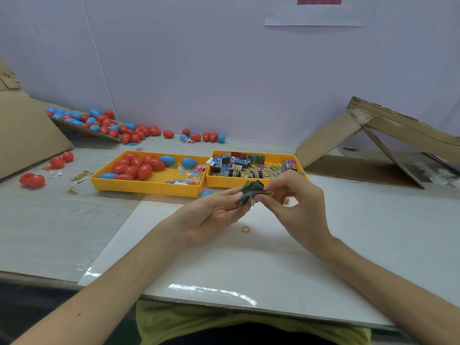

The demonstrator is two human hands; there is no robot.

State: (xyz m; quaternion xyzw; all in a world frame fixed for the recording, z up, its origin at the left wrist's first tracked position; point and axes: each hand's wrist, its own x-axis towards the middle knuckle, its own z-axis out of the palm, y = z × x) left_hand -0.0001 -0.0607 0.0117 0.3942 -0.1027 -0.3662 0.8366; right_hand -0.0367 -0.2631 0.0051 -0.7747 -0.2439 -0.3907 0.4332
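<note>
dark packet pinched btw left hand & right hand

- The table is pale grey with a wood grain and fills the width of the view.
- A plain, pale lilac wall rises straight behind the table's far edge, evenly lit.
- A white sheet of paper with a dark red print hangs high on the wall, above the table's right half.
- A glossy white board lies on the table's near edge and catches streaks of glare.
- Folded cardboard stands at the table's right end, and a cardboard slab leans at its left end.
</note>
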